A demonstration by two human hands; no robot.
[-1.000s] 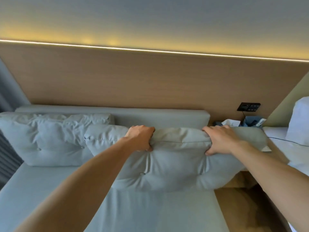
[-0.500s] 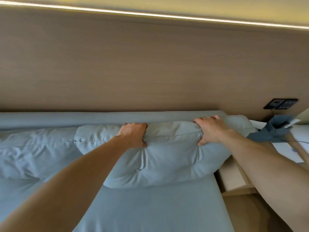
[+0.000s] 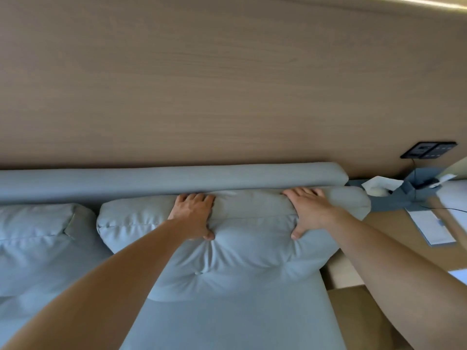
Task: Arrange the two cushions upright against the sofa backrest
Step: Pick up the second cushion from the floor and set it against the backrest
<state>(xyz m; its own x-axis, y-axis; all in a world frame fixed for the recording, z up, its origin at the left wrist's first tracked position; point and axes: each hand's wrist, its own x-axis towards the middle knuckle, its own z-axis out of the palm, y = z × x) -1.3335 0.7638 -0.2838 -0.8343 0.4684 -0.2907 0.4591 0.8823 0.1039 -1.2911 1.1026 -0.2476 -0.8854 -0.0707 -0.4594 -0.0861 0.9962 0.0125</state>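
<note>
The right-hand cushion (image 3: 240,246), a pale grey tufted one with a fabric button on its face, is stood upright on the sofa seat (image 3: 240,324) with its top edge pressed against the sofa backrest (image 3: 151,178). It is gripped along that top edge by both hands. The left hand (image 3: 193,213) is closed over the edge, fingers laid across the top towards the backrest and thumb dug into the front face. The right hand (image 3: 309,210) is clamped on the same edge further right, fingers spread over the top and thumb pressed into the front. The fabric is puckered between the two thumbs.

The second cushion (image 3: 35,238) is seen at the left, just beside the first, also leaned against the backrest; whether the two touch cannot be told. A wood-panelled wall (image 3: 227,84) is seen behind the sofa, with a black switch panel (image 3: 428,149) mounted on it at the right. Below the panel, a side table (image 3: 384,223) is seen carrying a tissue box (image 3: 379,185) and a card (image 3: 432,228).
</note>
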